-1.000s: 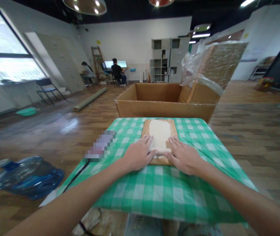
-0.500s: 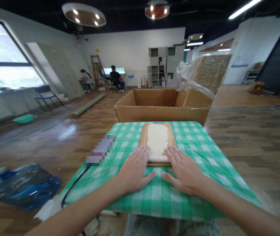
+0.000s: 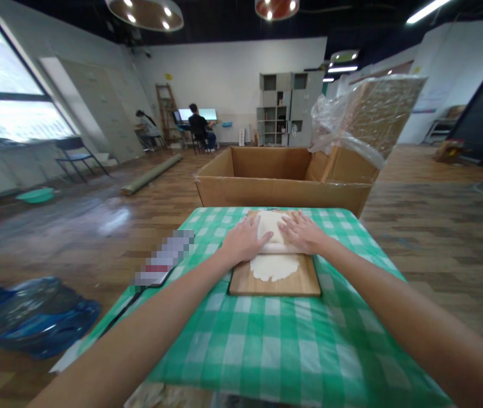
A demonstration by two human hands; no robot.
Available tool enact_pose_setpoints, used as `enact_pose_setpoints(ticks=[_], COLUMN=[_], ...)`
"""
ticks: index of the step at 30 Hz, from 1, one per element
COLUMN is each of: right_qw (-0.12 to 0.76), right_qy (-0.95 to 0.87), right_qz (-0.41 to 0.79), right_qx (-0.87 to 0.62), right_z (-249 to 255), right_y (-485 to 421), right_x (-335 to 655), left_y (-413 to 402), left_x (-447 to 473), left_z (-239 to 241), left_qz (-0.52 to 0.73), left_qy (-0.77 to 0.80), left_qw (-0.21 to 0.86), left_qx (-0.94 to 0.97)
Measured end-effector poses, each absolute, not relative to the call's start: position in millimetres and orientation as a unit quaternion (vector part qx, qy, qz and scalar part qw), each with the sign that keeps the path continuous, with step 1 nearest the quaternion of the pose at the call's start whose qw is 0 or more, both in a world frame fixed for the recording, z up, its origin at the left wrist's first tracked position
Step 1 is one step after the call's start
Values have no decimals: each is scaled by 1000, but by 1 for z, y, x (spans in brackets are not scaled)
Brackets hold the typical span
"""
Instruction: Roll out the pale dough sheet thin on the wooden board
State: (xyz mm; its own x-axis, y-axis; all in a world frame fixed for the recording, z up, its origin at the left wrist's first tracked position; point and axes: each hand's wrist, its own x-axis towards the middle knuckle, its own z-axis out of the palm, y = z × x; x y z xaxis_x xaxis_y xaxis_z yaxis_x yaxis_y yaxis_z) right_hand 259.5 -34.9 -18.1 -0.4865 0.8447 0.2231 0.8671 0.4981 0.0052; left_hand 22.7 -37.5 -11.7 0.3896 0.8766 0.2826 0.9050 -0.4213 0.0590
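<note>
A wooden board (image 3: 275,283) lies on a table covered with a green-and-white checked cloth (image 3: 266,340). Pale flat dough (image 3: 274,266) is spread on the board, and a thicker fold or roll of it sits at the far half. My left hand (image 3: 244,241) rests on the left end of that thicker part, fingers laid flat over it. From the right, my right hand (image 3: 304,232) presses on it the same way. Both hands are open and hold nothing.
An open cardboard box (image 3: 283,181) stands right behind the table, with a plastic-wrapped carton (image 3: 372,113) on its right side. A blurred flat object with a black cable (image 3: 162,263) lies on the cloth's left. A blue water bottle (image 3: 29,317) lies on the floor. People sit at far desks.
Both hands moved from the near edge of the board to its far half. The long dough strip now shows a thicker fold under my fingers.
</note>
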Motion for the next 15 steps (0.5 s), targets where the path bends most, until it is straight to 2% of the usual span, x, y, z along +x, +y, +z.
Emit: enact_pose_setpoints(ticks=[7,15], right_qw=[104,106], right_qy=[-831,-842], right_qz=[-85,-64], right_qx=[-540,-525], right_z=[-30,-18], right_y=[5,-46], right_x=[263,258], left_y=[-5,-45], left_x=[21,19], left_z=[-21,-14], left_qz=[-128,-116], left_qy=[-525,-509], left_qw=[18,39], left_qx=[-841,-852])
